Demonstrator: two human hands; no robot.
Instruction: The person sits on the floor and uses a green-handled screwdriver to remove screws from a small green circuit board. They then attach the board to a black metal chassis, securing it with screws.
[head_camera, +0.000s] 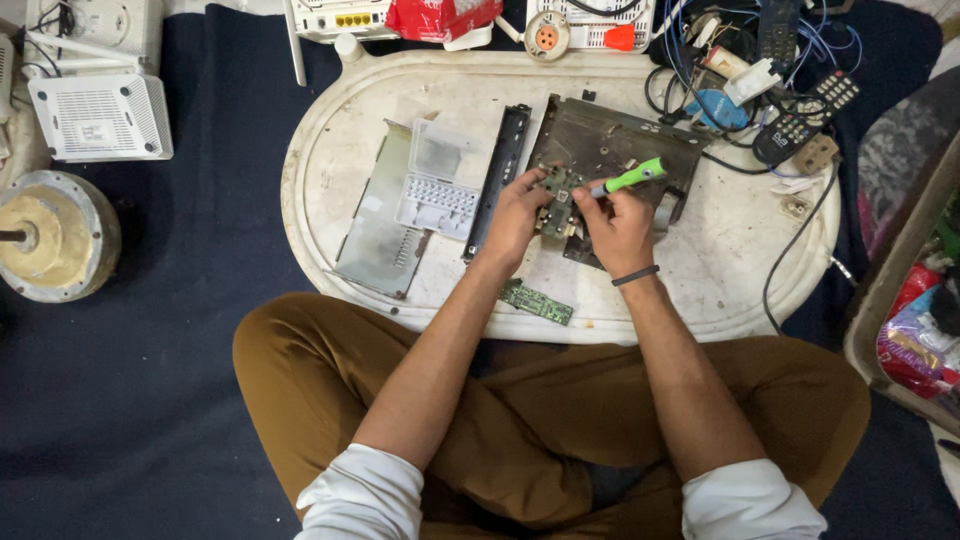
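White sleeves (365, 495) rolled up above the elbows, forearms bare. Thin dark band (635, 275) around the right wrist. Mustard-brown trousers (330, 370) over crossed legs, creased at the knees. No rings or gloves on either hand.

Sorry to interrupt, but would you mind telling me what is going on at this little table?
A person sits cross-legged at a low white oval table. The left hand steadies a small circuit board over an opened metal chassis, while the right hand holds a green-handled screwdriver against it. A grey metal cover, a white plastic panel, a black strip and a green circuit board lie on the table nearby.
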